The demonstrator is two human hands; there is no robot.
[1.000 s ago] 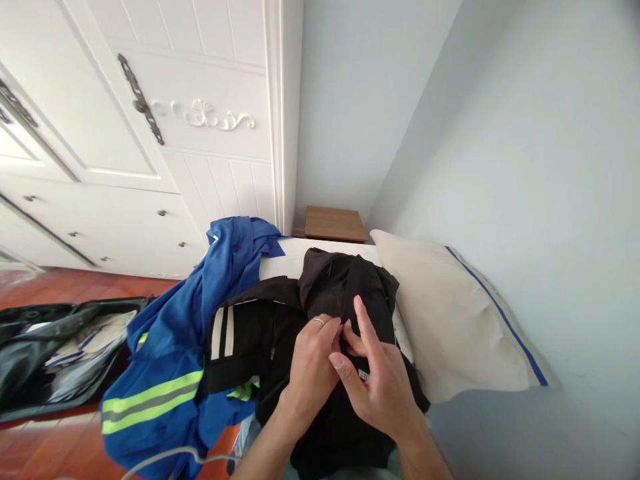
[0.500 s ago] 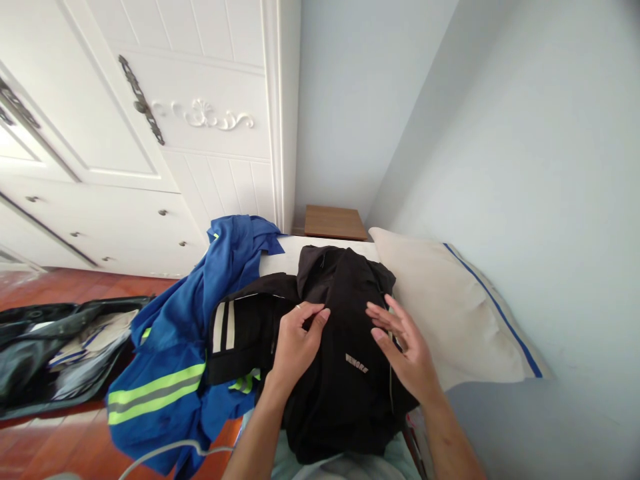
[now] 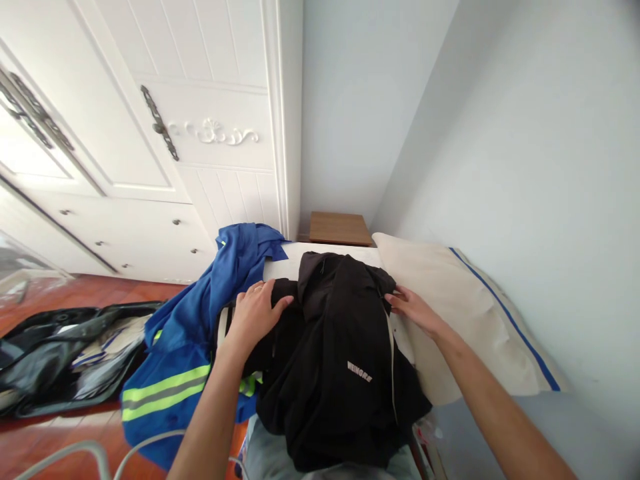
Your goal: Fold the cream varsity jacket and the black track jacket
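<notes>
A black jacket point(image 3: 345, 333) with a hood and a small pale print lies front up before me, its sleeve with white stripes folded out to the left. My left hand point(image 3: 255, 317) rests on that sleeve, thumb apart from the fingers, whose tips reach over the far side. At the jacket's upper right edge my right hand point(image 3: 415, 310) pinches the black fabric between thumb and fingers. Under and beside the sleeve spreads a blue garment point(image 3: 200, 333) with yellow-green and grey reflective bands.
A cream pillow point(image 3: 440, 287) with a blue stripe leans by the right wall. Behind the jacket is a brown wooden top point(image 3: 340, 228). White cabinets point(image 3: 215, 180) stand at the back left. An open suitcase point(image 3: 75, 393) with clothes lies on the red-brown floor. A white cable point(image 3: 150, 440) crosses the lower left.
My left hand has moved left from the jacket's middle onto the striped sleeve, its pinch loosened. My right hand has gone from hovering open to gripping the jacket's upper right edge.
</notes>
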